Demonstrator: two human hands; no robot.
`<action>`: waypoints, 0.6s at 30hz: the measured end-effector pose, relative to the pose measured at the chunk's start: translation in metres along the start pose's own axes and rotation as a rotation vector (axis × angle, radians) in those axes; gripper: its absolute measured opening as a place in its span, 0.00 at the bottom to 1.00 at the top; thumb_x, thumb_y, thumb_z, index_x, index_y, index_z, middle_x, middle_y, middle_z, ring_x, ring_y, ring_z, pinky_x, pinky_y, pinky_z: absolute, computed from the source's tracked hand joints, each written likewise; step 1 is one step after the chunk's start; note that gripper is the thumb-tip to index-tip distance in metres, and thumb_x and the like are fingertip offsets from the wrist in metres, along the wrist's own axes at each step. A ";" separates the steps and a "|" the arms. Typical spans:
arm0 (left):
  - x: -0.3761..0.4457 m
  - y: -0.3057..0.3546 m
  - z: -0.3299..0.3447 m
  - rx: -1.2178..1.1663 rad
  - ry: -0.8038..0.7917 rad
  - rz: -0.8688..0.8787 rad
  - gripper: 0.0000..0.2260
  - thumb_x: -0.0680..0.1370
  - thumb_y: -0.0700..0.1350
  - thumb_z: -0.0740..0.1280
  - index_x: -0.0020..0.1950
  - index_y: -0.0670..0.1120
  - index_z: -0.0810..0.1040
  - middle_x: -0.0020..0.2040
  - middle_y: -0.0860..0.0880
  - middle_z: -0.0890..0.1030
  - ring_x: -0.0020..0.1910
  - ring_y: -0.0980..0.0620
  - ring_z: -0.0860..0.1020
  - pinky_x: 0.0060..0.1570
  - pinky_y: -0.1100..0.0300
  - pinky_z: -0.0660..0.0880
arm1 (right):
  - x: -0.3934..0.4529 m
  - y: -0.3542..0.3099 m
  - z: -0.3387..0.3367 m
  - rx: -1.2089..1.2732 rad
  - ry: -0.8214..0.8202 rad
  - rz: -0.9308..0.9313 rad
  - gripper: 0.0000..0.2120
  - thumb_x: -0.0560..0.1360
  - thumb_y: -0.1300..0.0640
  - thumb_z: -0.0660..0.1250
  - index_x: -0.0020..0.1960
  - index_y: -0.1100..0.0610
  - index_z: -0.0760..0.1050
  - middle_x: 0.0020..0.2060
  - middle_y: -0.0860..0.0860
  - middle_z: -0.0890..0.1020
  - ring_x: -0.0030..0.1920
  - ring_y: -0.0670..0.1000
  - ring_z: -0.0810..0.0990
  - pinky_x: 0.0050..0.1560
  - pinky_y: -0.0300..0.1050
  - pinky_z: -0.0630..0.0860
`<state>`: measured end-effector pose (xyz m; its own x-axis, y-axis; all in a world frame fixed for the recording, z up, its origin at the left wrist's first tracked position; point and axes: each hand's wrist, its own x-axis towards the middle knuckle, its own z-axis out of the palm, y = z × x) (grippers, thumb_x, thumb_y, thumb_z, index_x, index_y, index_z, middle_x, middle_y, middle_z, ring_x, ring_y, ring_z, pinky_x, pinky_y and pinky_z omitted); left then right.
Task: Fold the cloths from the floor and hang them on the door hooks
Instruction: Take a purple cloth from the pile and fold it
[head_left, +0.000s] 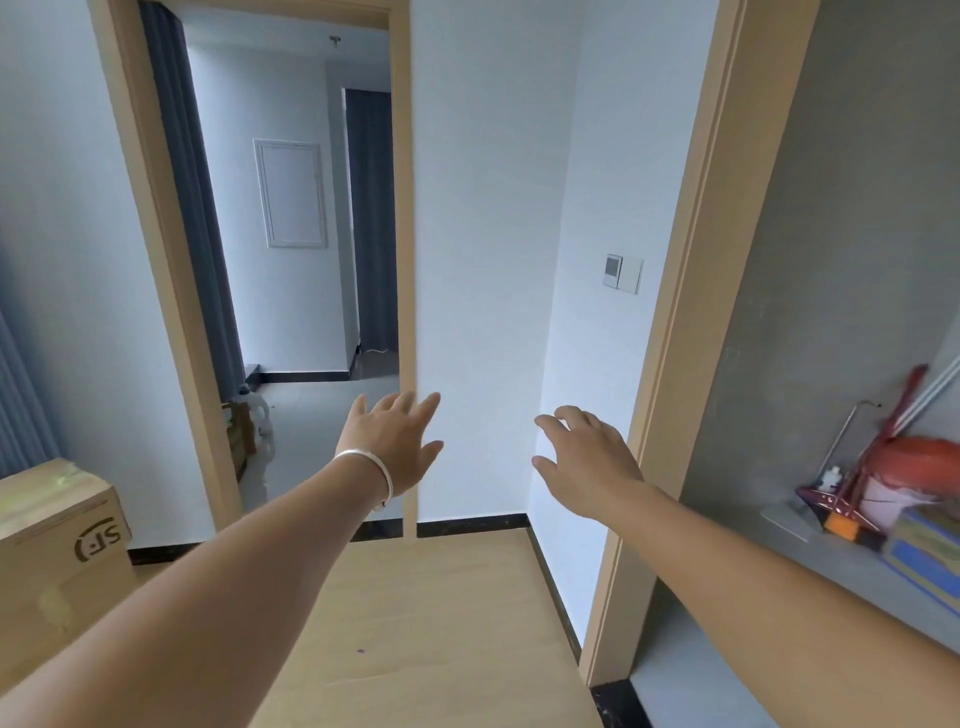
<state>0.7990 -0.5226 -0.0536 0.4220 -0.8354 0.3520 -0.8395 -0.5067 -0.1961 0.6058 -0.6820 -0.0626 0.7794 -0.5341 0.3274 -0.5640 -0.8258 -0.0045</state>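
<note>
White walls (483, 208) and a wood-framed doorway (291, 234) fill the view, with tan floor (431, 623) open ahead, a box (57, 545) at the left and a cluttered grey shelf (810, 545) at the right narrowing the way. No cloths or door hooks show, so I judge the task barely begun, or between cloths. Left hand (395, 441) and right hand (592, 457) reach forward, each grip wide and holding nothing
</note>
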 end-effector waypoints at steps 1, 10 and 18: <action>0.020 -0.006 0.006 -0.004 0.008 0.009 0.28 0.81 0.61 0.51 0.78 0.53 0.49 0.76 0.48 0.62 0.74 0.46 0.61 0.73 0.42 0.56 | 0.019 0.002 0.003 -0.005 0.006 0.010 0.24 0.80 0.46 0.56 0.74 0.50 0.59 0.73 0.50 0.62 0.71 0.53 0.61 0.70 0.49 0.57; 0.172 -0.078 0.070 -0.002 0.022 0.030 0.28 0.81 0.61 0.50 0.78 0.54 0.47 0.76 0.48 0.60 0.75 0.49 0.59 0.73 0.43 0.55 | 0.167 0.015 0.041 -0.027 0.019 0.105 0.24 0.80 0.46 0.56 0.74 0.51 0.60 0.72 0.50 0.63 0.71 0.52 0.62 0.70 0.48 0.60; 0.255 -0.109 0.128 0.010 -0.015 0.032 0.28 0.81 0.61 0.50 0.78 0.53 0.48 0.76 0.48 0.61 0.75 0.48 0.60 0.73 0.42 0.54 | 0.273 0.027 0.095 -0.025 -0.023 0.093 0.24 0.80 0.45 0.57 0.74 0.50 0.60 0.72 0.50 0.63 0.71 0.52 0.63 0.69 0.48 0.61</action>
<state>1.0418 -0.7074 -0.0594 0.4001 -0.8545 0.3314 -0.8494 -0.4815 -0.2160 0.8288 -0.8673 -0.0635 0.7290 -0.6128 0.3049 -0.6408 -0.7677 -0.0107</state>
